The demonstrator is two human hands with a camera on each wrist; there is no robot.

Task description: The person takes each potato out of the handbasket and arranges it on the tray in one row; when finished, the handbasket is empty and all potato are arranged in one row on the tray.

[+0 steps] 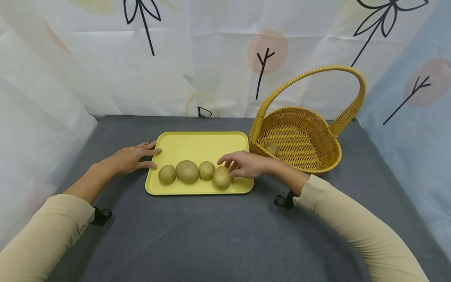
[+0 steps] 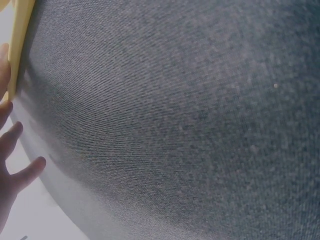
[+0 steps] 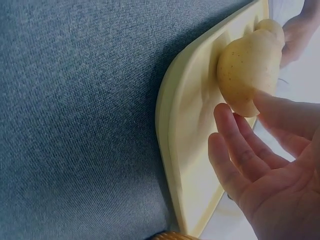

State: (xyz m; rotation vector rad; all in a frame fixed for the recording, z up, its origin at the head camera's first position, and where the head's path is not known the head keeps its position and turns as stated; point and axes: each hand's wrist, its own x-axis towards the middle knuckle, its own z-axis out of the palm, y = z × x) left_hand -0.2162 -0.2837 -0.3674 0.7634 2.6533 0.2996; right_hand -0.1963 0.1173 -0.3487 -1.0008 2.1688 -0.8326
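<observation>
A row of several potatoes lies along the near side of a yellow tray (image 1: 202, 147): a small one (image 1: 166, 174) at the left end, a large one (image 1: 187, 171) beside it, then another small one (image 1: 206, 170) and a rounder potato (image 1: 222, 178) at the right end. My right hand (image 1: 246, 163) is at that last potato (image 3: 248, 67), with loosely bent fingers and one fingertip appearing to touch it; they do not close round it. My left hand (image 1: 132, 158) rests straight, spread fingers on the tray's left rim.
A yellow wicker basket (image 1: 299, 139) with a tall arched handle stands right of the tray, tilted toward me. One potato (image 1: 271, 148) lies inside it, and my right forearm passes before its near rim. Grey cloth (image 1: 197, 243) covers the table; printed white curtains (image 1: 218, 51) hang behind.
</observation>
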